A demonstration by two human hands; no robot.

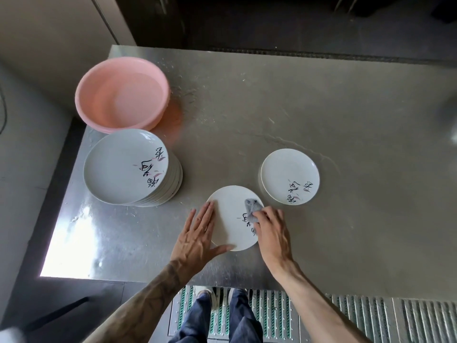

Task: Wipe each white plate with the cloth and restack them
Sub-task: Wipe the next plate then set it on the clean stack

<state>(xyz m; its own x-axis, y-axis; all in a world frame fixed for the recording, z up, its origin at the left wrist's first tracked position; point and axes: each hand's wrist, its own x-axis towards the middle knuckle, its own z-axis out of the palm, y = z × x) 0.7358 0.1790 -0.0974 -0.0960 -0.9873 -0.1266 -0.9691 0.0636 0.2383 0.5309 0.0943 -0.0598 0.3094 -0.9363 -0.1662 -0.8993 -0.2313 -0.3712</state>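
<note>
Head view: the left hand (pixel 197 233) lies flat, fingers straight, on the rim of a white plate (pixel 231 219) while the right hand (pixel 270 233) bunches a grey cloth (pixel 253 209) on it, hiding part of its lettering. On the steel table (pixel 321 107), a tall plate stack (pixel 123 167) and a pink basin (pixel 121 95) stand to the left; a second plate (pixel 289 174) lies to the right.

A worker's forearms are bare: dense, dark tattoo work runs along the left forearm (pixel 148 300) almost to the wrist, while the right forearm (pixel 319 303) is plain. The left hand (pixel 197 233) and right hand (pixel 272 233) are bare too. Below, dark blue denim trousers (pixel 197 325) and pale sneakers (pixel 206 297) with dark trim.
</note>
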